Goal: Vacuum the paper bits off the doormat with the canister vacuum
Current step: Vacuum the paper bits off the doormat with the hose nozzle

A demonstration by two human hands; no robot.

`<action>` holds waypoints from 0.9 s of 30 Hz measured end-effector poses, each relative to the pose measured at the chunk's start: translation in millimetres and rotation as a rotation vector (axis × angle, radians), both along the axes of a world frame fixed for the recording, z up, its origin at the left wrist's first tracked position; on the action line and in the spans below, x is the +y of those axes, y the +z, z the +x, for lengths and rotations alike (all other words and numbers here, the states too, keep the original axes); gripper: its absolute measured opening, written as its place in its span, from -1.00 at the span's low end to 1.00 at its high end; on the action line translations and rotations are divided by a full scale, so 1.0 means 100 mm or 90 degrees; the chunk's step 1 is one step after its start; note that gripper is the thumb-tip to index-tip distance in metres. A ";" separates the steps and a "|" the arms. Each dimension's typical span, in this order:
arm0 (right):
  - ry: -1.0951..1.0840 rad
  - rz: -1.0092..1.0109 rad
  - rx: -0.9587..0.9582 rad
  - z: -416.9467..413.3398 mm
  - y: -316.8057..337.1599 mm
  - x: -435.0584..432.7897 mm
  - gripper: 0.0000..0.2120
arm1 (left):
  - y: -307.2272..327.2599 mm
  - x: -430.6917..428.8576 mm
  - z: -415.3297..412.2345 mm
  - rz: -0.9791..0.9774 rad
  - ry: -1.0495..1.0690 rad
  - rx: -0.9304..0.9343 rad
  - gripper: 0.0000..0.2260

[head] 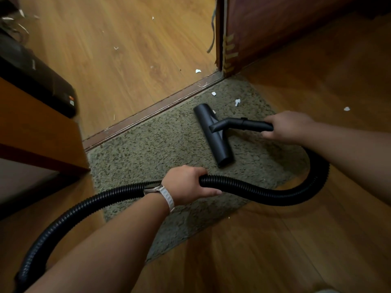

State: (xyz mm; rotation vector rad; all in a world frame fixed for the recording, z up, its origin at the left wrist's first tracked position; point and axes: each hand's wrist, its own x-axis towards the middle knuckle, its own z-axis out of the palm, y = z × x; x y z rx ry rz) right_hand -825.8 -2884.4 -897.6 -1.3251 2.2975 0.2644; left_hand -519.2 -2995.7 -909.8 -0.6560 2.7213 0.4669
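Your left hand (188,185) curls around the ribbed black hose (243,187) low over the doormat (148,149), with a pale watch band (168,196) on its wrist. Farther out, your right hand (285,127) grips the rigid tube (254,124) joined to the floor nozzle (213,134), which lies flat on the mat's far half. Beyond the nozzle, two white paper bits (237,101) sit on the mat near the threshold strip (152,112). More scraps (198,71) lie on the wood floor (127,60) past it, near the door (275,28).
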 end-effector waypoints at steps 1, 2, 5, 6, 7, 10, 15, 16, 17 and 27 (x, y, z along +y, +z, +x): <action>0.005 -0.003 0.003 0.01 0.00 -0.01 -0.79 | 0.00 0.00 0.00 -0.002 -0.002 0.000 -0.47; 0.006 -0.004 0.004 0.02 0.00 -0.01 -0.80 | -0.01 0.00 0.00 -0.002 -0.002 0.000 -0.47; -0.011 -0.003 0.004 -0.04 -0.02 0.04 -0.78 | -0.02 -0.01 0.00 0.013 0.013 -0.003 -0.45; -0.026 -0.002 0.001 -0.07 -0.02 0.07 -0.76 | -0.03 -0.02 -0.01 0.016 0.020 -0.003 -0.42; -0.044 -0.003 -0.002 -0.12 -0.02 0.11 -0.74 | -0.03 -0.02 -0.02 0.017 0.027 -0.001 -0.39; -0.095 -0.009 0.000 -0.25 -0.04 0.20 -0.71 | -0.04 -0.03 -0.06 0.015 0.042 0.005 -0.41; -0.176 -0.054 -0.010 -0.47 -0.13 0.33 -0.71 | -0.07 -0.03 -0.09 0.019 0.060 0.007 -0.42; -0.189 -0.060 -0.008 -0.51 -0.14 0.35 -0.71 | -0.08 -0.04 -0.10 0.019 0.064 0.008 -0.42; -0.202 -0.064 -0.003 -0.54 -0.15 0.36 -0.71 | -0.08 -0.04 -0.10 0.019 0.069 0.010 -0.43; -0.233 -0.058 -0.003 -0.58 -0.22 0.26 -0.70 | -0.08 -0.09 -0.10 0.013 0.085 0.010 -0.43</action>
